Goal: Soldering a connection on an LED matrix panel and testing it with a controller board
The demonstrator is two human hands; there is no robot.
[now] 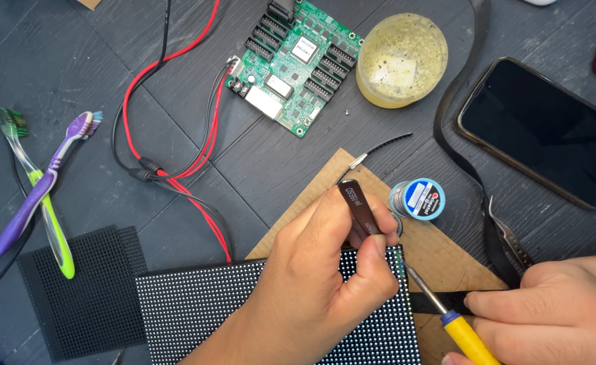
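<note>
Toothbrushes (37, 189): two; hands (325, 290): two.

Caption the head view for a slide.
Left hand holds tweezers and right hand a soldering iron at an LED panel's edge.

My left hand (318, 290) hid part of the panel (203, 311) and the tweezers' (360, 206) tips. The frame's bottom edge cut off the iron (461, 332) and my right hand (548, 311).

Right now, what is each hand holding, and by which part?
Left hand pinches dark tweezers near their lower end; right hand grips a soldering iron by its yellow handle.
</note>
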